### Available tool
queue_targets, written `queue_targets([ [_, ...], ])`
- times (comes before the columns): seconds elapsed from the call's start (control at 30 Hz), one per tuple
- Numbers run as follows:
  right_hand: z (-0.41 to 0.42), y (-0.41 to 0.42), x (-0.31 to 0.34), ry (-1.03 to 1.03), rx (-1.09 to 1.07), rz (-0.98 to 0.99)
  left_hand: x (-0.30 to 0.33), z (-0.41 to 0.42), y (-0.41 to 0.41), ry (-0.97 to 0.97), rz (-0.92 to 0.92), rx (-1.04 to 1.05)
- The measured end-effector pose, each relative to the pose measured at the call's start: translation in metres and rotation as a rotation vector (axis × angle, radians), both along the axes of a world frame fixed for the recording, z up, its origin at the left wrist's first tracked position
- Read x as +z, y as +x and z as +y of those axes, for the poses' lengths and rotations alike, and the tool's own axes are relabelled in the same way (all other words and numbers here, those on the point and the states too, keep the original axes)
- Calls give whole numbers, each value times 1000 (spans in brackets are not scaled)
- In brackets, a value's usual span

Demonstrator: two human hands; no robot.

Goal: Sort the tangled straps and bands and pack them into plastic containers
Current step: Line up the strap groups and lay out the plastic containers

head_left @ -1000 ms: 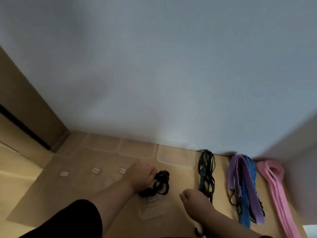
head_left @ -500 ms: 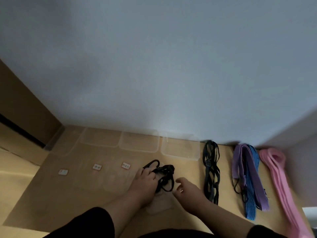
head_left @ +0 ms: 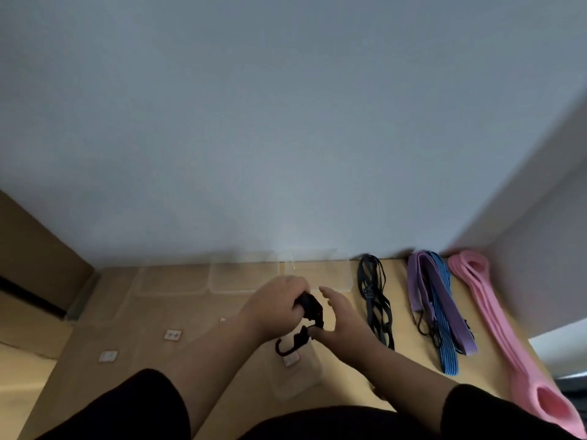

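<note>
Just under my hands a clear lidded container [head_left: 293,374] lies on the tan surface [head_left: 95,369], nothing in it that I can see. My left hand [head_left: 273,308] curls round a small bundle of black straps [head_left: 309,308], a loose end dangling below; my right hand [head_left: 341,319] pinches that end with thumb and a finger, the others loosely spread. Right of my fingers the black bands [head_left: 374,300], purple and blue straps [head_left: 435,300] and pink bands [head_left: 495,315] lie sorted but unpacked. Beyond my fingertips the open containers [head_left: 241,276] look empty, so packing seems barely begun.
</note>
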State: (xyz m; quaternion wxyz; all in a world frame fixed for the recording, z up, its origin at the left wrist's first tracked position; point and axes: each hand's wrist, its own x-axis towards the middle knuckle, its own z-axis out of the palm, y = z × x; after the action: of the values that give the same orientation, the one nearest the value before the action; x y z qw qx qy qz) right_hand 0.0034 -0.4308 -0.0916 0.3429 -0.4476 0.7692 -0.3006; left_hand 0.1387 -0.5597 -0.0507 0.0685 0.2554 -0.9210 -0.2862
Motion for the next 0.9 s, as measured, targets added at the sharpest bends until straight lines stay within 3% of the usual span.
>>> queue_targets([
  [0.17, -5, 2, 23, -155, -142, -242, 55, 8, -17, 133, 98, 100],
  [0.37, 10, -5, 51, -277, -280, -443, 90, 9, -30, 122, 126, 203],
  [0.5, 25, -12, 56, -344, -282, -583, 93, 18, -33, 348, 67, 261],
  [0.6, 37, -8, 56, -353, -232, -576, 97, 37, -40, 792, 202, 237],
  [0.67, 44, -2, 57, -353, -189, -577, 100, 49, -47, 986, 329, 227],
  [0.77, 53, 5, 61, -361, -109, -585, 104, 62, -58, 1134, 482, 230],
  [0.9, 59, 13, 72, -359, -64, -592, 104, 75, -69, 1174, 530, 328],
])
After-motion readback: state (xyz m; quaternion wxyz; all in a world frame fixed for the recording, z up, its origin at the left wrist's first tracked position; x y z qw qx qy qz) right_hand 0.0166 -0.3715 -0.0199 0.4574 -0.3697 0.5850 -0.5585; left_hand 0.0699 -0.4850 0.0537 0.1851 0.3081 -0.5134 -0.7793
